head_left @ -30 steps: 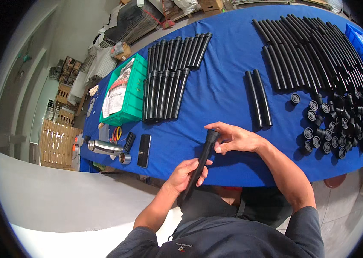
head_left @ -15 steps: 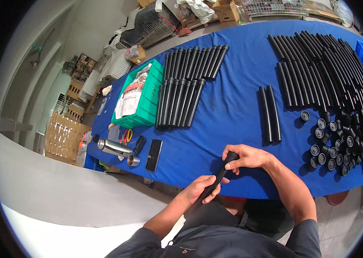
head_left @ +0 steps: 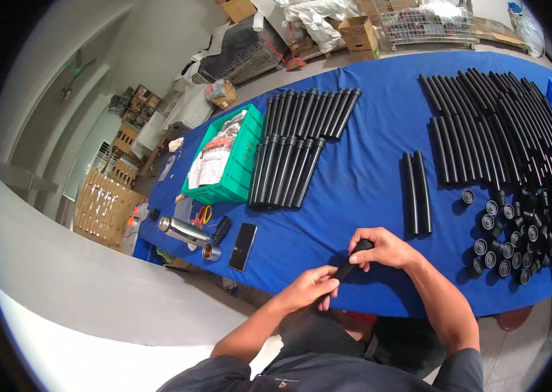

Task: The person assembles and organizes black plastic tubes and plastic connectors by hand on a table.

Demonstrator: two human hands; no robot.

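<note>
Black tube point(head_left: 345, 270) | over 6 o'clock edge of blue cloth point(head_left: 371, 189) | axis 7-to-1 o'clock | left hand point(head_left: 312, 287) wrapped round 7 o'clock stretch | right hand point(head_left: 384, 248) pinching 1 o'clock end | lower tip unclear

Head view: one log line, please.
left hand: gripping black cylindrical tube | right hand: gripping its far end | paired black tubes: on blue cloth
</note>
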